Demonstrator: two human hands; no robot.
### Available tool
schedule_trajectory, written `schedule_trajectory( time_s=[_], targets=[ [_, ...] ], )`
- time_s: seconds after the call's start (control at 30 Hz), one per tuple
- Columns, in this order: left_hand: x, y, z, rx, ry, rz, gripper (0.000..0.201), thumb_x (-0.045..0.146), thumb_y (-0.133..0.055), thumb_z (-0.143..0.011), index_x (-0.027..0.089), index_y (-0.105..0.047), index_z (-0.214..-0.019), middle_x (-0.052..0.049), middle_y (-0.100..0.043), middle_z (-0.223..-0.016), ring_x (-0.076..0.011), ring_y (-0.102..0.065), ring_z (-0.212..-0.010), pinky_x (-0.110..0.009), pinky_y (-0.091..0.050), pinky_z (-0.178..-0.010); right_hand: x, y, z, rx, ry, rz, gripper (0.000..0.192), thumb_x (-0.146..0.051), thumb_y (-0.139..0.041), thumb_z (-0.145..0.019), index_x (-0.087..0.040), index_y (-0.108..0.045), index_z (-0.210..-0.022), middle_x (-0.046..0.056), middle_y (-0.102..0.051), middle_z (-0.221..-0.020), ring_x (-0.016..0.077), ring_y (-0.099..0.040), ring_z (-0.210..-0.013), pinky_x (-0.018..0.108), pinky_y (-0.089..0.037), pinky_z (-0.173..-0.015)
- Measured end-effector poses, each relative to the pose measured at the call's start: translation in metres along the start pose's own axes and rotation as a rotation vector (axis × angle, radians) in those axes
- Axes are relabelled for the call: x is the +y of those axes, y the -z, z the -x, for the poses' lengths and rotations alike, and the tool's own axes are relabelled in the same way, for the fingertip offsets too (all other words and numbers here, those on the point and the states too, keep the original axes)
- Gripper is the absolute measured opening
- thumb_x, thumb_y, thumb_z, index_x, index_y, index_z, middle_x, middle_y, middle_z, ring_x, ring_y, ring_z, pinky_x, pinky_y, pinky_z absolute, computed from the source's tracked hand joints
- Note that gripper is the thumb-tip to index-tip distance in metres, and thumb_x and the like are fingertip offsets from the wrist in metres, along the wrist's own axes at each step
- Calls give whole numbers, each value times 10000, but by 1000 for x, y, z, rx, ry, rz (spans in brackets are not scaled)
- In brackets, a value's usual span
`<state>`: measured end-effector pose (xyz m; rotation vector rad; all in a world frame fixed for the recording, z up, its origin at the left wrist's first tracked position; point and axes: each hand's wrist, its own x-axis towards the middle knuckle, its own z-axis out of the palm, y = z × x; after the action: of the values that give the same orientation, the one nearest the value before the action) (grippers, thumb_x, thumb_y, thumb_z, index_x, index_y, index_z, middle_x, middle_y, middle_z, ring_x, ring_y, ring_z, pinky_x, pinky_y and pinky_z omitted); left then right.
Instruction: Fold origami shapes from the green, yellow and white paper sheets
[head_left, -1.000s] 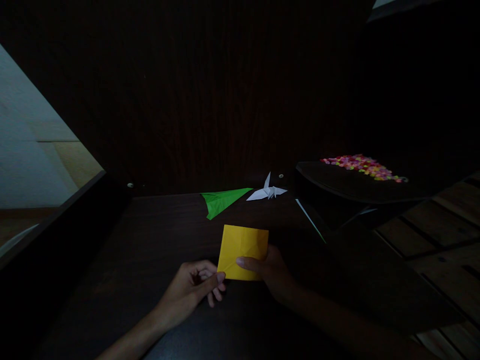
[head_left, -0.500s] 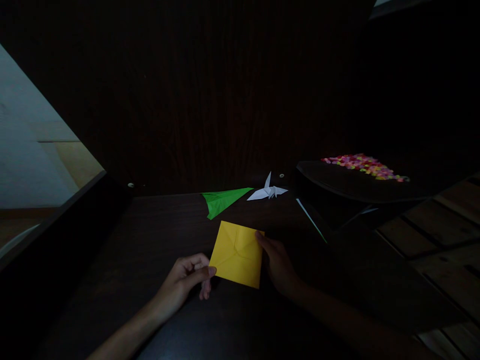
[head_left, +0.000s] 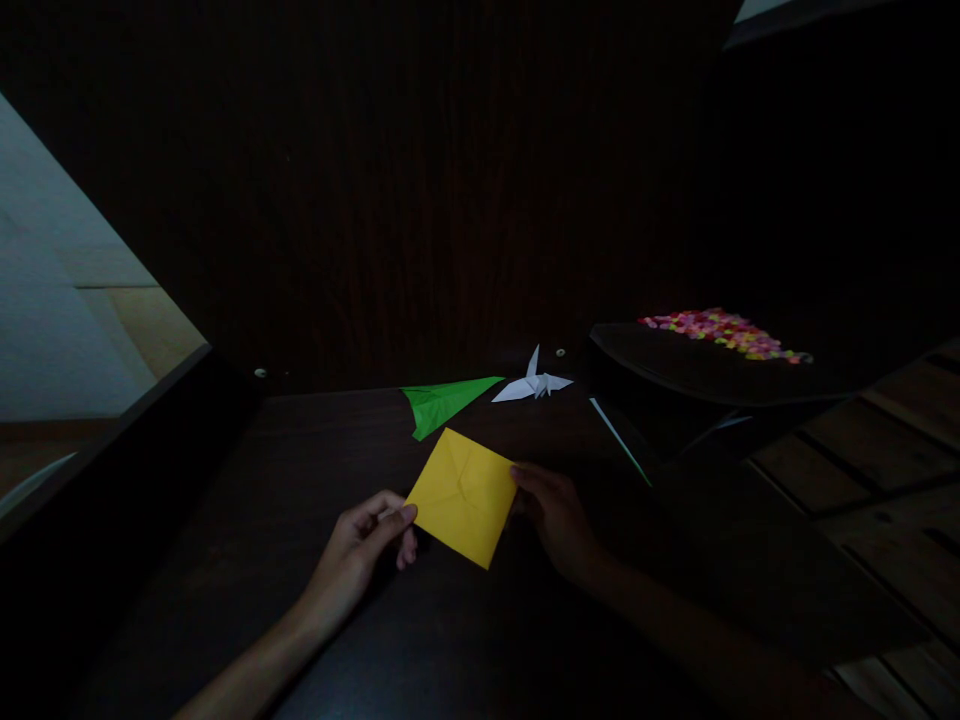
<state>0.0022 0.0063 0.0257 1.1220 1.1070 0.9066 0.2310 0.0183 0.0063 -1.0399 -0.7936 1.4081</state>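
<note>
A creased yellow paper square (head_left: 463,494) lies on the dark wooden table (head_left: 300,480), turned like a diamond. My left hand (head_left: 360,548) pinches its left corner between thumb and fingers. At the square's right corner my right hand (head_left: 553,515) holds the edge with its fingertips. Both forearms reach in from the bottom of the view.
Beyond the yellow square lie a folded green paper (head_left: 444,402) and a small white paper crane (head_left: 532,384). To the right, a dark tray (head_left: 675,365) carries several small colourful pieces (head_left: 724,333). A thin pale strip (head_left: 619,438) lies beside it. The room is very dim.
The yellow square has been rotated clockwise from nearly straight to a diamond and shifted slightly left. My right hand slid from its lower edge to its right corner.
</note>
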Motion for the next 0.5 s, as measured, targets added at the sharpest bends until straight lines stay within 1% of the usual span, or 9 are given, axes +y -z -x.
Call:
schedule_trajectory(
  time_s=[0.1, 0.2, 0.3, 0.4, 0.5],
  targets=[
    [4, 0, 0, 85, -71, -75, 349, 493, -716, -789, 162, -656, -697, -15, -643, -615, -145, -573, -581, -250, -449, -564, 0, 2, -3, -43, 24, 56, 334, -457, -791, -677, -138, -738, -761, 19, -673, -576, 138, -584, -455, 257, -468, -440],
    [6, 0, 1, 161, -120, -112, 334, 496, -725, -774, 167, -681, -744, -11, -659, -637, -146, -587, -606, -242, -457, -581, 1, 3, -5, -98, 36, 123, 341, -456, -777, -707, -134, -723, -808, 26, -677, -555, 152, -621, -477, 254, -484, -459],
    [8, 1, 2, 221, -155, -125, 308, 470, -754, -747, 170, -695, -790, -6, -673, -656, -145, -601, -626, -233, -463, -590, 4, 4, -5, -161, 31, 185, 365, -491, -755, -737, -135, -705, -800, 44, -696, -566, 162, -645, -492, 264, -505, -477],
    [8, 2, 2, 266, -169, -125, 297, 448, -772, -731, 170, -697, -802, 1, -667, -647, -145, -609, -631, -233, -474, -604, 7, 4, -4, -207, 3, 222, 393, -522, -736, -756, -133, -695, -790, 61, -714, -591, 166, -655, -496, 276, -520, -487],
    [7, 3, -1, 272, -169, -95, 304, 447, -777, -730, 167, -699, -818, -1, -671, -651, -149, -620, -640, -240, -490, -627, 8, 5, -3, -235, -19, 236, 408, -531, -730, -764, -129, -685, -814, 70, -723, -614, 178, -675, -524, 285, -533, -503]
  ],
)
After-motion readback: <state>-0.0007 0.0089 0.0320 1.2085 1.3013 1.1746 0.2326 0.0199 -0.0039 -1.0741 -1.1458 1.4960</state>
